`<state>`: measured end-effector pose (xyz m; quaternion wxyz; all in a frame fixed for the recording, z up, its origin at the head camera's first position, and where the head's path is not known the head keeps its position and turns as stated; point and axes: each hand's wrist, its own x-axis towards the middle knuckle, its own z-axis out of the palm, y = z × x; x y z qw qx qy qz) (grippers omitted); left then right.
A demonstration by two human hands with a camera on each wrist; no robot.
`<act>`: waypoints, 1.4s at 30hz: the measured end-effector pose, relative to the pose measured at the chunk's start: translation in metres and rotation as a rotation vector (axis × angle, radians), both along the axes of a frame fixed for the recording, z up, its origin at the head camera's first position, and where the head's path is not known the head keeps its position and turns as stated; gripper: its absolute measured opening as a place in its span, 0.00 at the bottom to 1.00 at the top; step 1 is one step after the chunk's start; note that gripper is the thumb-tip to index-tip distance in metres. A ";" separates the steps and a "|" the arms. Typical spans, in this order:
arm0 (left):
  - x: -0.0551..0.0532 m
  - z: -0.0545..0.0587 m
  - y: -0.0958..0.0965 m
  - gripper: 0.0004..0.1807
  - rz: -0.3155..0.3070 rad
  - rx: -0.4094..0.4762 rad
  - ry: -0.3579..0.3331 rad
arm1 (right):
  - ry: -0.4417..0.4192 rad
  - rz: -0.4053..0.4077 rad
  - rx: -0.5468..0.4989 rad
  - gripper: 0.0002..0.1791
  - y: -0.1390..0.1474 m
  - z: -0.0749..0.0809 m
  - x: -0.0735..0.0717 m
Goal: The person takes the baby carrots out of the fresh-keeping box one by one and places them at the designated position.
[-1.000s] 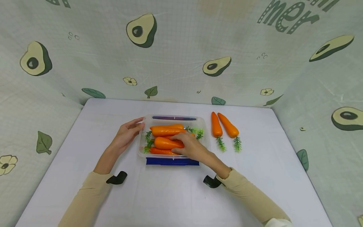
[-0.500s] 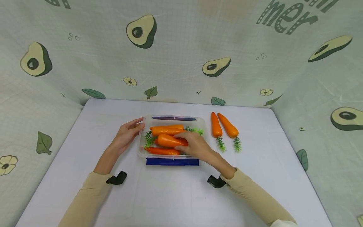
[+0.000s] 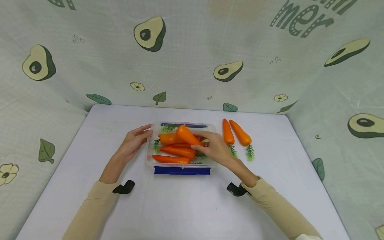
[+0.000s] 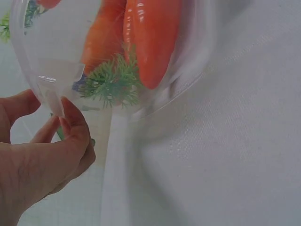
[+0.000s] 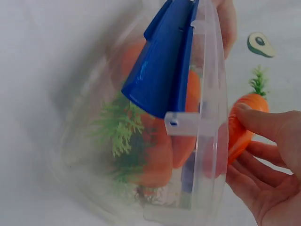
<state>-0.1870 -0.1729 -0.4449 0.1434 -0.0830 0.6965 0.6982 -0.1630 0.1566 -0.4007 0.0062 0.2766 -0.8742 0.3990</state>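
Note:
A clear plastic food container (image 3: pixel 148 156) with blue side flaps holds several orange toy carrots (image 3: pixel 177 152) with green leafy tops. At its left end, my left hand (image 3: pixel 134 142) pinches the rim; in the left wrist view, the thumb and fingers of this hand (image 4: pixel 51 150) are on either side of a clear tab there. My right hand (image 3: pixel 217 147) grips one carrot (image 3: pixel 185 134) by its narrower part, raised over the container with its leafy end pointing to the back left. In the right wrist view, the thumb presses on this carrot (image 5: pixel 248 110) above the rim.
Two more carrots, one on the left (image 3: pixel 228 132) and one on the right (image 3: pixel 241 133), lie on the white table (image 3: pixel 180 206) right of the container. A cloth backdrop (image 3: pixel 186 40) printed with avocados rises behind and at both sides.
My right hand has lifted a carrot from the container and turned its leafy end toward the back. Other carrots inside have shifted. My left hand stays at the container's left end.

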 end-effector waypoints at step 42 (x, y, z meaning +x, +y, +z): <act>-0.001 0.000 -0.003 0.34 -0.016 0.084 -0.080 | -0.198 -0.577 -0.207 0.33 0.139 -0.011 -0.025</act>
